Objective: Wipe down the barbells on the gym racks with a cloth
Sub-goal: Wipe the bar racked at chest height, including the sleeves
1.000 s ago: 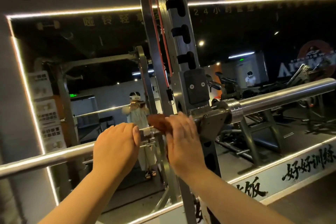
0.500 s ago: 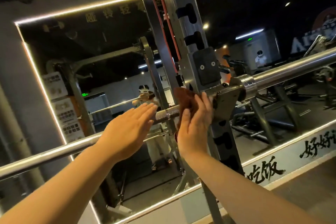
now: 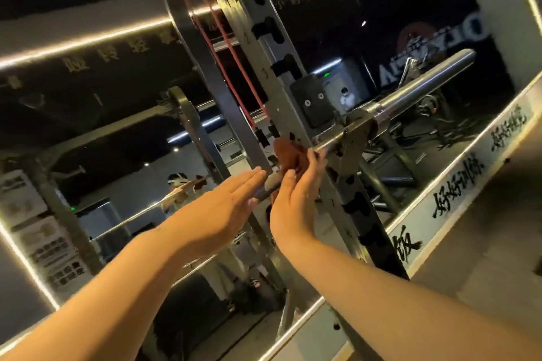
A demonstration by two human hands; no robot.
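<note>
Barbell [image 3: 425, 82] is lying on the hook of the steel rack upright [image 3: 231, 14], slanting from near left up to far right in front of the wall mirror [image 3: 117, 132]. The left hand [image 3: 223, 208] is resting flat on the shaft, fingers straight. The right hand [image 3: 296, 199] is gripping a brown cloth [image 3: 289, 152] against the shaft, just right of the left fingertips.
</note>
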